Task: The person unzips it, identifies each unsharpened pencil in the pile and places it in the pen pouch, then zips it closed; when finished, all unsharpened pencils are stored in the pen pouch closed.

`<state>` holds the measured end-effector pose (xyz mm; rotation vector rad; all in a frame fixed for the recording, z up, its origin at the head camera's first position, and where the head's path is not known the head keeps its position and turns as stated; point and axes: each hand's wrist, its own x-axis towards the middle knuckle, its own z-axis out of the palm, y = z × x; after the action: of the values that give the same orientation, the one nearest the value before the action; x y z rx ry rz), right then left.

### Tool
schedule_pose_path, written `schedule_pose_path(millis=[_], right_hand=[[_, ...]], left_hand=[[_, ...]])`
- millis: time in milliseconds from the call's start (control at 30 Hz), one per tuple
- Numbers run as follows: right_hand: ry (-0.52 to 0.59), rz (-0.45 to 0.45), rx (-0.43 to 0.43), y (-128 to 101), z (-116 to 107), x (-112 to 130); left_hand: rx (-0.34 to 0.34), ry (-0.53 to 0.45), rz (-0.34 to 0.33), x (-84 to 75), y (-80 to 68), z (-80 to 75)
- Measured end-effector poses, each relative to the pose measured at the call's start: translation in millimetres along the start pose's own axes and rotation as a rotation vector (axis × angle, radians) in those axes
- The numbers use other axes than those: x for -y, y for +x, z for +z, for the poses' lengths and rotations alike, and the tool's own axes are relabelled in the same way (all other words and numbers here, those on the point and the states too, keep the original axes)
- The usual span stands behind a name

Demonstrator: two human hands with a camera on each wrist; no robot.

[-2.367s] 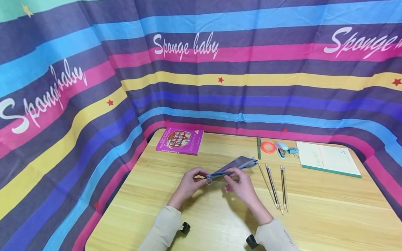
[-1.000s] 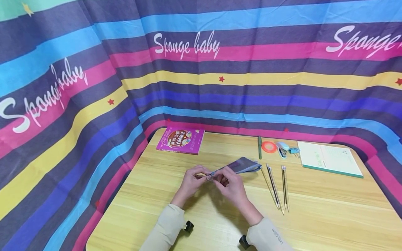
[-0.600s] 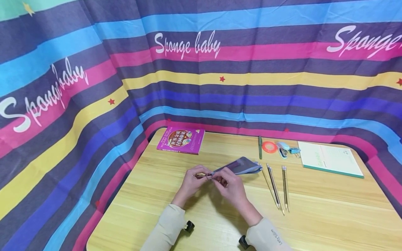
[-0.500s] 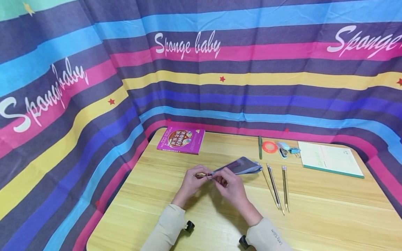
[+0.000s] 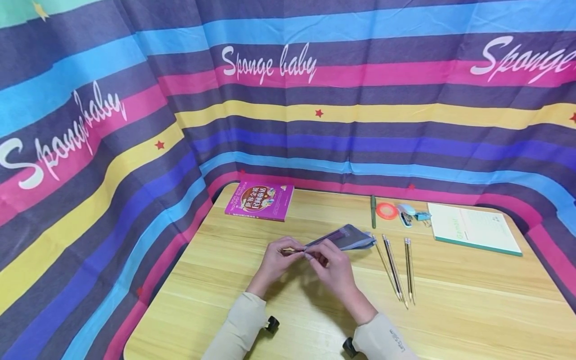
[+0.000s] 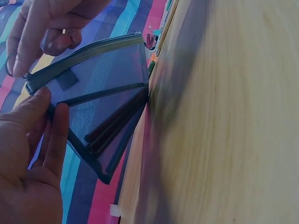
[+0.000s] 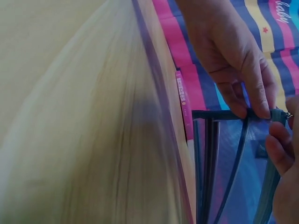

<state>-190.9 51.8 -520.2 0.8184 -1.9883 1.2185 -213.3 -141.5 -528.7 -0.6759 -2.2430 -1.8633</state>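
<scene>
A see-through mesh zipper pouch (image 5: 348,237) with dark edging is held up over the table, its far end toward the right. My left hand (image 5: 276,260) pinches its near corner between thumb and fingers. My right hand (image 5: 333,265) meets it there, fingers curled at the zipper end. In the left wrist view, the right hand's fingertips pinch the zipper pull (image 6: 26,75), and the zipper (image 6: 88,53) runs along the upper edge. Long dark sticks (image 6: 114,123) show through the mesh. From the right wrist, the left hand (image 7: 238,56) grips the pouch's side edge.
Several pencils (image 5: 396,270) lie right of my right hand. Farther back are a green pen (image 5: 373,212), a roll of orange tape (image 5: 386,211), a blue stapler (image 5: 406,215), a blue binder clip (image 5: 422,216) and a notebook (image 5: 477,229). A purple book (image 5: 259,201) lies back left.
My right hand has moved left along the pouch to its near corner, close against the left hand. The zipper's ring, visible before, is now hidden behind fingers in the head view.
</scene>
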Motion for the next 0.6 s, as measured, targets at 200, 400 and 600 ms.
schedule_pose_path(millis=[200, 400, 600], right_hand=[[0.023, 0.117, -0.029, 2, -3, 1], [0.029, 0.265, -0.021, 1, -5, 0], [0.021, 0.325, 0.002, 2, -7, 0]], left_hand=[[-0.016, 0.022, -0.038, -1.9, 0.2, 1.4], [-0.02, 0.071, -0.106, -6.7, -0.1, 3.8], [-0.015, 0.096, -0.102, -12.5, 0.2, 3.0]])
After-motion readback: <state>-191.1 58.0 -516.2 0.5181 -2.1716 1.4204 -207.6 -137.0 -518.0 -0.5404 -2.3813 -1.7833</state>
